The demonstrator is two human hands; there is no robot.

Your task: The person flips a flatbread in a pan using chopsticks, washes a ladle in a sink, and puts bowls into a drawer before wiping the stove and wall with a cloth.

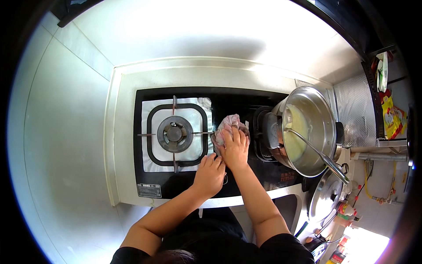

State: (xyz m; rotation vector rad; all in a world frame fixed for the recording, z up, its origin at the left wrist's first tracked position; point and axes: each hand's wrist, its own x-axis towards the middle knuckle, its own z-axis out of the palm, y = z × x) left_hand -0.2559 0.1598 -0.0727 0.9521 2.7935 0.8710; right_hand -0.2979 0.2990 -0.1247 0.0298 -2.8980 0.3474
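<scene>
My right hand [235,148] presses a crumpled, pinkish-grey cloth [227,124] against the black glass gas cooktop [237,99], between the two burners. Its fingers spread over the near part of the cloth. Just left of that wrist, my left hand [211,175] rests low with fingers stretched forward and slightly bent, beside the near right corner of the left burner's grate [204,149]. I see nothing held in it; its fingertips are close to the right hand. Foil-like silver sheeting [151,160] lies beneath this grate.
On the right burner stands a large steel pot [323,123] holding pale yellow liquid [295,132], with a ladle [318,154] leaning over its rim. A glass lid [325,193] and several bottles [347,209] are at the right. A white wall [176,35] rises behind the cooktop.
</scene>
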